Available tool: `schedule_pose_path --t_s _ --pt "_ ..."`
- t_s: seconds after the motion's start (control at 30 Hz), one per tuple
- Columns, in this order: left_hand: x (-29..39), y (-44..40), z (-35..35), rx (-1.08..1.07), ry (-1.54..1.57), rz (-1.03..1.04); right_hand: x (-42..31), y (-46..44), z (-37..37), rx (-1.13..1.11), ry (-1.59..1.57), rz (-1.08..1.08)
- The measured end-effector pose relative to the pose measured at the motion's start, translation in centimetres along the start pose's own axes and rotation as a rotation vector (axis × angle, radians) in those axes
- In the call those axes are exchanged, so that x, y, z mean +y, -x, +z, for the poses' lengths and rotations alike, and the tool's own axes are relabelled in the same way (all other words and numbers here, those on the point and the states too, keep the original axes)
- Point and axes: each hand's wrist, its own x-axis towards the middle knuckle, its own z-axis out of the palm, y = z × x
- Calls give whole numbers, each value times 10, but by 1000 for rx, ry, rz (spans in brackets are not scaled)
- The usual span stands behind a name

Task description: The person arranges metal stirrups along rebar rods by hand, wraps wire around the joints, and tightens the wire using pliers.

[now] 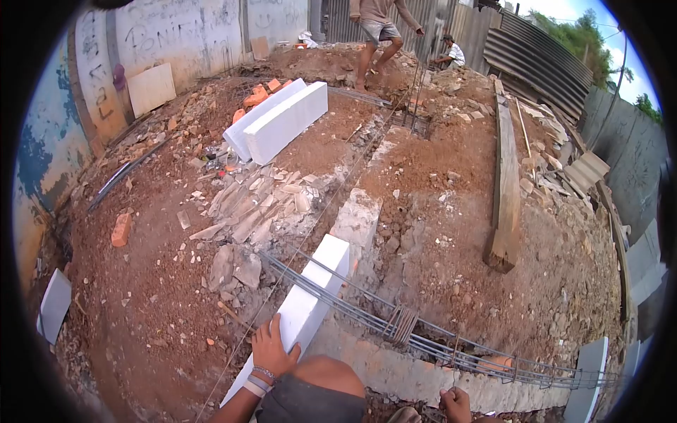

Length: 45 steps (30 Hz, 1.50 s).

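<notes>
While the left hand (273, 350) rests on the near part of a long white block (324, 271), fingers spread over it and thumb apart, the right hand (455, 403) is at the bottom edge with fingers curled together beside a thin upright wire (455, 352); cannot tell if it grips it. Block lies lengthwise, front and centre, in line with a rough masonry strip (356, 218) beyond. Rebar cage (402, 326) crosses over the block, runs right above a concrete footing (395, 366). Left of block: broken tile pieces (257, 211), orange brick (121, 230). Farther back: two white slabs (289, 121) side by side. Right: timber beam (505, 190). Two people at the back, one standing (381, 32), one squatting (451, 53).
</notes>
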Motion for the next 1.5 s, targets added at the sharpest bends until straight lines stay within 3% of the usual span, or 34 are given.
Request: schedule_pose_path --t_s 1.5 --pt "6 0 -7 30 14 -2 -13 -5 5 -65 96 -4"
